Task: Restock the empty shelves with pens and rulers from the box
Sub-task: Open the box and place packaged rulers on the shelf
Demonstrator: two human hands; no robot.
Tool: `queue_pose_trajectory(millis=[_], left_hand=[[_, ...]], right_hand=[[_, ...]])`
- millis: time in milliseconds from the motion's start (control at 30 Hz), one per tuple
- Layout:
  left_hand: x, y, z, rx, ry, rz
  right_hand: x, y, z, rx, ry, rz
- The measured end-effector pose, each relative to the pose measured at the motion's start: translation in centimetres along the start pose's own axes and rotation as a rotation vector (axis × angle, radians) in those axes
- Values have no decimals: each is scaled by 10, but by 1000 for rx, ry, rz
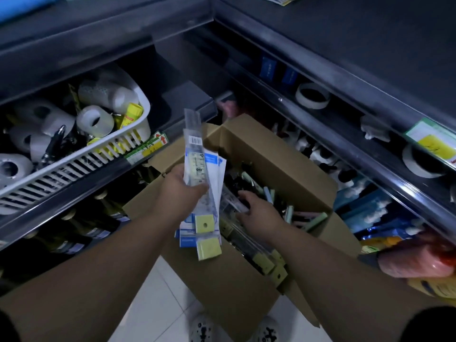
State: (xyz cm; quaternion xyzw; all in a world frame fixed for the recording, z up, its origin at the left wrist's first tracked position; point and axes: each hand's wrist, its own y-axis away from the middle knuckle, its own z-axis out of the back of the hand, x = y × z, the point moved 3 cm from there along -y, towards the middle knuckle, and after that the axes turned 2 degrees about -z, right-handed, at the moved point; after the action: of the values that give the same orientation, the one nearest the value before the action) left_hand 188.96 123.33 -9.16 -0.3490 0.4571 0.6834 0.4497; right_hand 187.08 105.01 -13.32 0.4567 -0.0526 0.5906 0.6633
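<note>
An open cardboard box [276,154] stands on the floor between two dark shelf units, filled with pens [308,217] and packaged rulers [256,253]. My left hand [179,187] grips a bundle of packaged rulers [197,154] above the box's left side; their clear sleeves with yellow hang tabs stick out above and below the hand. My right hand [256,211] reaches down into the box, its fingers curled around a clear ruler pack [232,204] lying among the stock.
A white slatted basket [81,166] of tape rolls, a pen and glue sits on the left shelf. The right shelves [345,134] hold tape rolls, blue packs and price labels. Bottles stand on the lower left shelf. White floor tiles and my shoes [202,328] lie below.
</note>
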Motion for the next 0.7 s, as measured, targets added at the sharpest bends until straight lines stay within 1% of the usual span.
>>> queue_pose_trajectory(millis=[100, 167, 300, 400, 467, 500, 567, 633, 700], left_hand=[[5, 0, 3, 38, -11, -8], [6, 1, 3, 55, -7, -33], [5, 2, 2, 58, -2, -48], [5, 2, 1, 63, 16, -55], [4, 2, 1, 66, 28, -70], [3, 1, 2, 66, 31, -77], [3, -1, 3, 61, 36, -80], [2, -3, 3, 54, 30, -79], [2, -5, 3, 52, 23, -82]], right_hand=[[3, -4, -12, -1, 59, 96], [1, -5, -14, -40, 119, 135], [-7, -10, -13, -83, 174, 85], [-4, -15, -13, -37, 345, 69], [-2, -15, -11, -39, 419, 35], [-3, -14, -9, -53, 393, 18], [-3, -12, 1, -116, 256, -12], [-2, -6, 15, -196, 79, -27], [-2, 0, 30, -255, -154, -47]])
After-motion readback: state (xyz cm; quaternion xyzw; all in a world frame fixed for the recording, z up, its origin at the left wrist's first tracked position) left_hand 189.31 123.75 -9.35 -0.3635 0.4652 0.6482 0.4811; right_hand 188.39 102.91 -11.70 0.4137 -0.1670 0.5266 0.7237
